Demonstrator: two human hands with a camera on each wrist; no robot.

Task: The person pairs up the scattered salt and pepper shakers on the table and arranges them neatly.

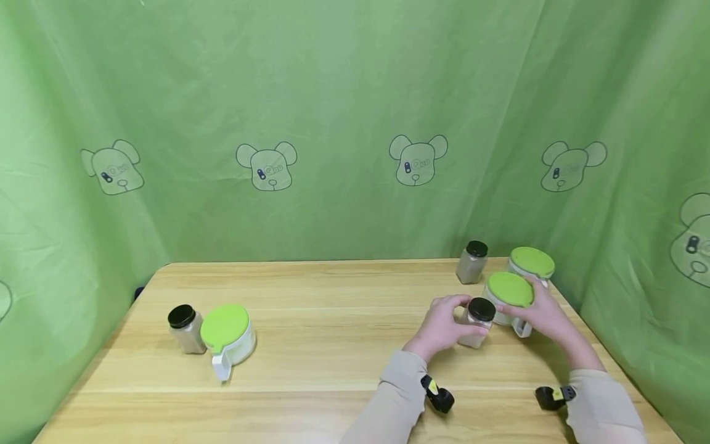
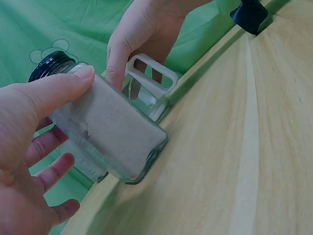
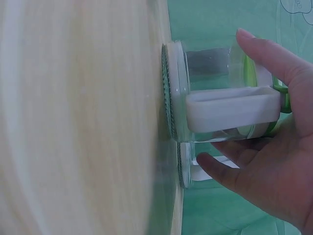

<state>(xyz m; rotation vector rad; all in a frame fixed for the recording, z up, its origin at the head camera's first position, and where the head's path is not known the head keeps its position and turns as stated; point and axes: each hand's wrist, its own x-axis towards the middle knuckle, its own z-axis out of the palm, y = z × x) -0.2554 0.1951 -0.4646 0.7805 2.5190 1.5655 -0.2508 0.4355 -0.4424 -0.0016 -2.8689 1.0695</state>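
Observation:
My left hand (image 1: 440, 327) pinches a square glass jar (image 2: 115, 125) with a black lid and greyish powder inside, thumb on the near side. In the left wrist view the other fingers spread out below it. My right hand (image 1: 546, 313) grips a clear glass seasoning pot (image 3: 210, 73) near its green lid (image 1: 510, 289), thumb and fingers on opposite sides. The pot's white handle (image 3: 232, 110) points toward me, and its base is down at the wooden table. In the head view the jar stands just left of this pot, in front of it.
Behind the hands stand another black-lidded jar (image 1: 471, 266) and a second green-lidded pot (image 1: 531, 261), near the back right corner of the table (image 1: 333, 357). On the left side, a similar jar (image 1: 188, 332) and pot (image 1: 227, 330) sit together. Green curtains (image 1: 344, 92) surround the table.

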